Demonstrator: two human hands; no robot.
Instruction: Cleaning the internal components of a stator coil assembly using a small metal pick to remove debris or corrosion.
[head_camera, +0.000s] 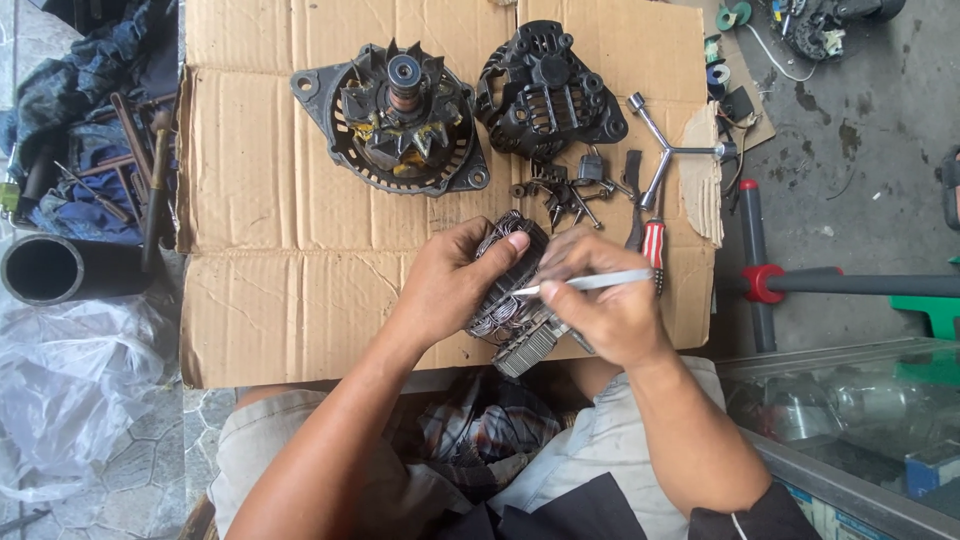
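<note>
My left hand grips a wound stator ring with copper wire coils, holding it over the near edge of a flattened cardboard sheet. My right hand holds a thin silver tool like a pen, its tip pointing left onto the stator's windings. A finned metal part sticks out below the stator, between both hands.
On the cardboard lie an alternator housing with its rotor, a black end cover, small bolts and parts, a three-way wrench and red-handled pliers. A black pipe lies left, a glass case right.
</note>
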